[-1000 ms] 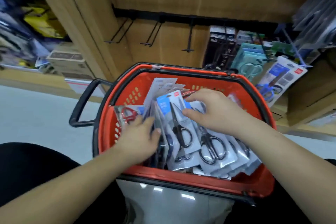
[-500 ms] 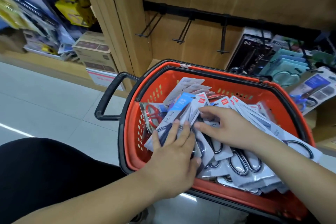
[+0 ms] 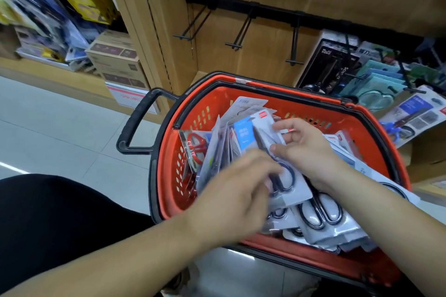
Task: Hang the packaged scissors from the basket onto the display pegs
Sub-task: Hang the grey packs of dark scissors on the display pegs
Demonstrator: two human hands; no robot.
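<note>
Over the basket (image 3: 167, 176), right hand (image 3: 306, 152) grip pinching scissors pack (image 3: 264, 129), left hand (image 3: 236, 195) grip unclear

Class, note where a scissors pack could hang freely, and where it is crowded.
Free: three bare pegs between the wooden upright and the black packs. Crowded: the pegs right of those, holding teal packs, and the basket, heaped with scissors packs.

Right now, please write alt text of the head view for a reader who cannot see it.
The right hand pinches one pack of black scissors over a full red basket; the blurred left hand is at its lower end. Three empty pegs stick out behind.
</note>
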